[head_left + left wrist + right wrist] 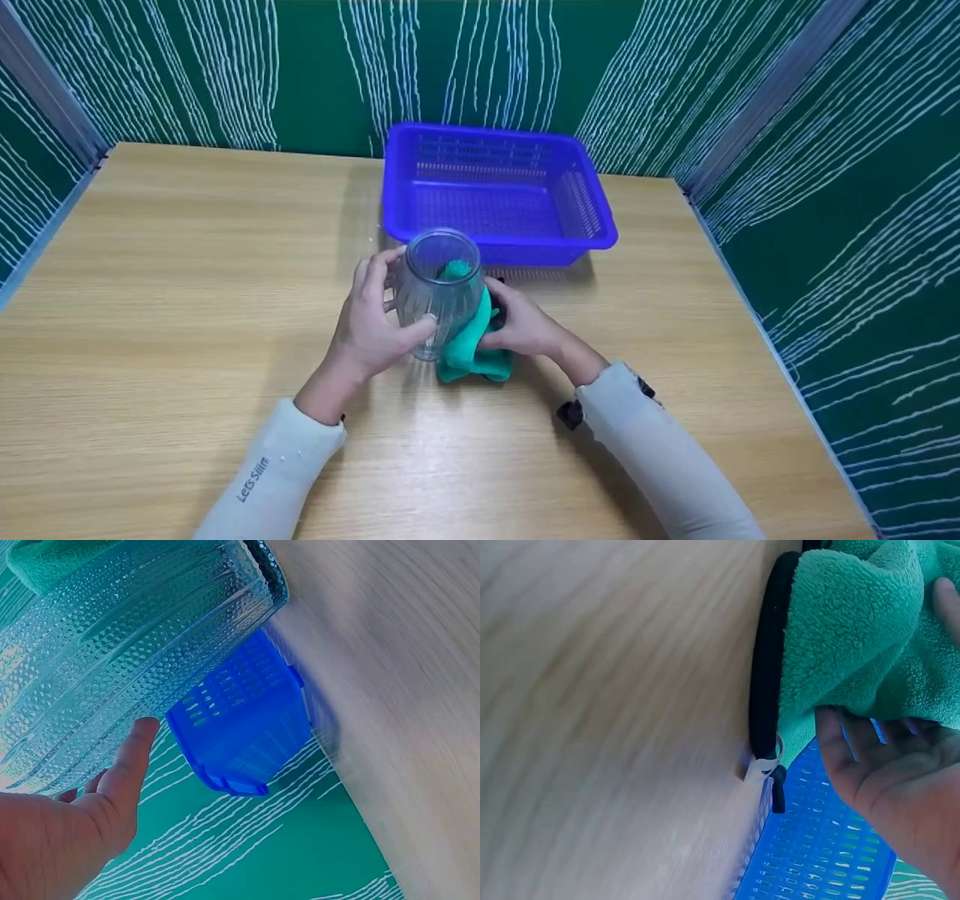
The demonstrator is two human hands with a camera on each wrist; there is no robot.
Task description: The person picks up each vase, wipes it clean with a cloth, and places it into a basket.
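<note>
My left hand grips a clear glass jar, its fingers round the far left side and its thumb across the near side. The jar stands slightly tilted, its round mouth facing up; ribs and small dimples cover its glass. At its right side my right hand holds a fluffy green cloth against the glass, with the thumb in front. Green also shows within the outline of the jar's mouth. A black edging and a small white tag run along the cloth.
A blue plastic basket with slotted walls stands just behind the jar, toward the back of the wooden table. Green panels with white streaks enclose the table at the back and both sides.
</note>
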